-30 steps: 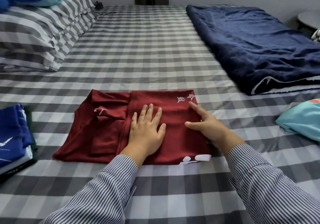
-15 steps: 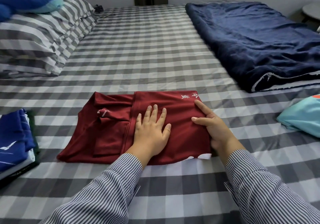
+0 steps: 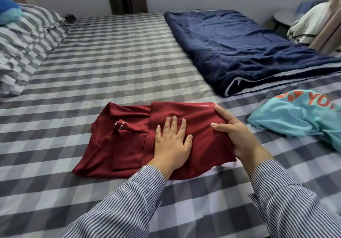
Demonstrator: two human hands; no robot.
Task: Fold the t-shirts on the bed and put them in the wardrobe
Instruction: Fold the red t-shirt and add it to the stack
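Red t-shirt (image 3: 129,141) half-folded on bed (image 3: 114,57). Left hand (image 3: 172,143) flat, fingers straight; right hand (image 3: 238,136) pinches the right edge (fold underway). Risk: loose grip, fold slumps.

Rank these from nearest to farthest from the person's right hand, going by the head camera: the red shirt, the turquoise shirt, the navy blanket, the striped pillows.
1. Red shirt: right hand grips its right edge.
2. Turquoise shirt: just to the right.
3. Navy blanket: beyond, far right.
4. Striped pillows: far left.
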